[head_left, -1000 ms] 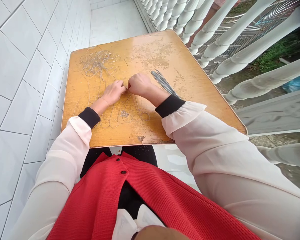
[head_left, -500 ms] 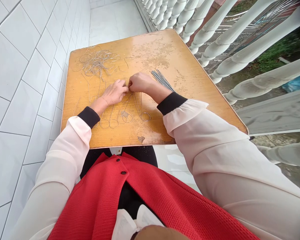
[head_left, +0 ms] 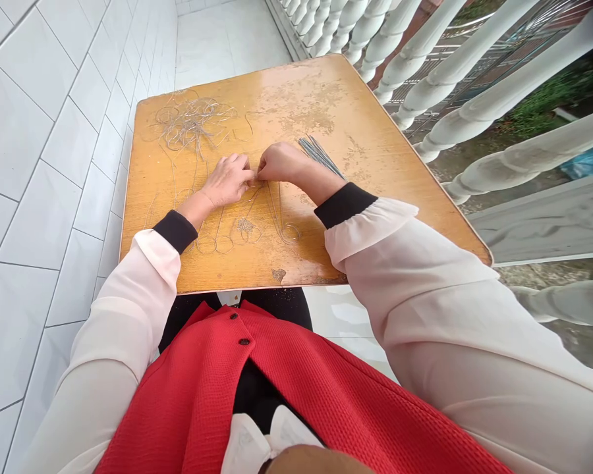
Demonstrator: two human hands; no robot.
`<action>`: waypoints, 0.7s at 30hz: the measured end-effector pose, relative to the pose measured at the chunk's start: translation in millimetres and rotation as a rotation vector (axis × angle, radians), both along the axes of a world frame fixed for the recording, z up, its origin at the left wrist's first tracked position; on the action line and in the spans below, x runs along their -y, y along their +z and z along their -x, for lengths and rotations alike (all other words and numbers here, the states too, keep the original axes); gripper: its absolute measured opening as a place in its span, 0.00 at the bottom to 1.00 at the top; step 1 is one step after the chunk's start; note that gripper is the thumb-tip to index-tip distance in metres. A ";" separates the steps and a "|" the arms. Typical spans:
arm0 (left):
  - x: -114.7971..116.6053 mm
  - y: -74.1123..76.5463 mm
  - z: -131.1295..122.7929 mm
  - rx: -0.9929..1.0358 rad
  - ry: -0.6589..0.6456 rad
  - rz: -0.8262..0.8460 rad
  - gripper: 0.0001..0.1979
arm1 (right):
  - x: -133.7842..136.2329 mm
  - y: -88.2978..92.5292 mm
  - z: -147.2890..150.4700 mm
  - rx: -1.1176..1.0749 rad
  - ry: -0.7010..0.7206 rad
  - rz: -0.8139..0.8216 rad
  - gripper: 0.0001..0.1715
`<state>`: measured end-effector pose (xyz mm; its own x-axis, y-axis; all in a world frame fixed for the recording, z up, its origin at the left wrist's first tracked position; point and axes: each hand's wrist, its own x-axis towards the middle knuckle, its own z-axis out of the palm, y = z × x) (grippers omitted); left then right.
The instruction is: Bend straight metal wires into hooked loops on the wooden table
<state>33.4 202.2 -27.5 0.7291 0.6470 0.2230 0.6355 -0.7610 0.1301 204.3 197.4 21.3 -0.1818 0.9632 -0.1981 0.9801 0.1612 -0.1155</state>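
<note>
My left hand (head_left: 230, 178) and my right hand (head_left: 279, 162) meet over the middle of the wooden table, their fingertips pinched close together. A thin wire (head_left: 280, 217) with a round loop at its near end runs up into the fingers of my right hand. My left fingers are closed at the same wire; its far end is hidden by the hands. Several more looped wires (head_left: 224, 245) lie below my left hand. Just beyond my right wrist rests a bundle of straight grey wires (head_left: 321, 155).
A tangled heap of bent wires (head_left: 192, 124) lies at the table's far left. The worn yellow wooden table (head_left: 366, 217) stands between a white tiled wall (head_left: 59, 210) and a white balustrade (head_left: 454, 118). Beyond the table is a pale floor (head_left: 227, 43).
Both hands stay pinched together at the wire. My right hand and the looped wire have shifted very slightly to the right.
</note>
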 end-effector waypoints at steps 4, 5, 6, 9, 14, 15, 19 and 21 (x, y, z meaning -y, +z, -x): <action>-6.2 -1.8 9.4 0.021 0.005 -0.018 0.11 | -3.2 -4.1 -2.0 0.007 0.004 -0.005 0.11; -7.7 -2.6 12.0 0.031 0.002 -0.024 0.11 | -3.6 -3.8 -2.1 0.004 0.002 0.002 0.10; -9.2 -3.3 14.4 0.041 -0.004 -0.030 0.11 | -3.6 -2.7 -2.3 0.001 0.001 0.015 0.10; -12.9 -4.6 20.4 0.051 -0.028 -0.027 0.10 | -1.8 2.8 -3.3 0.001 -0.017 0.036 0.13; -16.6 -2.8 28.1 0.063 -0.004 -0.004 0.09 | -0.5 4.5 -4.1 -0.096 -0.008 -0.025 0.16; -16.7 -2.0 29.6 0.079 0.006 -0.008 0.10 | -1.3 3.0 -3.7 -0.120 -0.011 -0.045 0.16; -14.7 0.8 35.2 0.104 0.065 -0.021 0.12 | -4.7 -4.3 -0.7 -0.208 0.024 -0.079 0.17; -12.9 0.7 36.7 0.091 0.087 -0.013 0.12 | -5.6 -7.9 0.8 -0.211 0.048 -0.077 0.17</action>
<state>-3.3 215.1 -26.8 0.6470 0.7034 0.2943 0.6852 -0.7057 0.1804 203.5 202.9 13.4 -0.2577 0.9632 -0.0766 0.9264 0.2238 -0.3028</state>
